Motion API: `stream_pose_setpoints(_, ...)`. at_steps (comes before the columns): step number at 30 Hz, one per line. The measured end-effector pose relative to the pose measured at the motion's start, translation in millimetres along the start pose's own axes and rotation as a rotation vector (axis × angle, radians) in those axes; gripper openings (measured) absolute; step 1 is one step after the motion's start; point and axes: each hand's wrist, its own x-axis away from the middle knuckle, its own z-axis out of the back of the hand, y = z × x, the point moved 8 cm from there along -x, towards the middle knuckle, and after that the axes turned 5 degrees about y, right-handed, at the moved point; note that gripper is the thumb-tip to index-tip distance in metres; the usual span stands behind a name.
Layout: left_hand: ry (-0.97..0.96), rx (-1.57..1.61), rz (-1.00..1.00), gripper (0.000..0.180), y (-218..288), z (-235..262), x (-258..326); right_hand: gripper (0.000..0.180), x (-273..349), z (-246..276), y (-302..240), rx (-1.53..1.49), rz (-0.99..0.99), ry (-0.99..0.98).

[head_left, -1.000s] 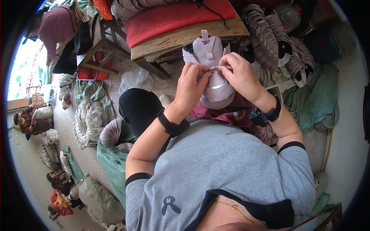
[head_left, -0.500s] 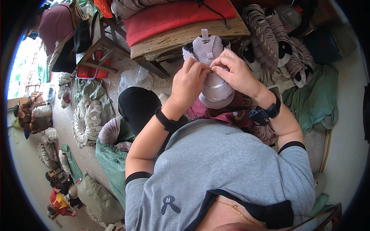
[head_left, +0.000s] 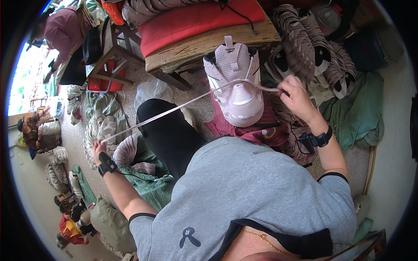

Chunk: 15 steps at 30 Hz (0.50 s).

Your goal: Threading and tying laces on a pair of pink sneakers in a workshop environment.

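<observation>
A pale pink shoe upper [head_left: 244, 118] lies over my lap, its tongue pointing away from me and its toe toward me. A flat pink shoelace [head_left: 170, 111] runs through its lower eyelets. Far out to the left, my left hand [head_left: 99, 150] pinches one end of the lace and holds it taut in a long diagonal. My right hand [head_left: 297, 99], just right of the upper, is closed on the shorter end. A maroon striped cloth [head_left: 274, 130] is under the upper.
Beyond the upper stands a wooden bench [head_left: 187, 54] with a red pad [head_left: 196, 26]. Nested shoe uppers [head_left: 296, 43] are stacked at the right, near green sacking [head_left: 352, 108]. More uppers [head_left: 126, 150] sit in a green sack at the left. Other people [head_left: 65, 28] sit farther left.
Both hands were together at the upper. My left hand has swung far left and toward me, drawing out the lace; my right hand has moved right with the other end.
</observation>
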Motion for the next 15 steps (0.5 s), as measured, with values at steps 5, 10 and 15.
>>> stream_pose_setpoints(5,0.071,1.026,0.367,0.019,4.3,-37.9,21.3,0.012,70.1,-6.8,122.3,0.263,-0.604,-0.097)
stream_pose_setpoints(10,-0.008,0.746,-0.059,0.029,165.3,-104.7,68.8,0.026,148.3,-45.7,211.4,-1.156,-1.320,0.347)
stream_pose_setpoints(15,-0.385,0.818,-0.037,0.032,368.1,-225.4,196.7,0.024,256.2,-33.2,312.3,-1.377,-1.532,1.027)
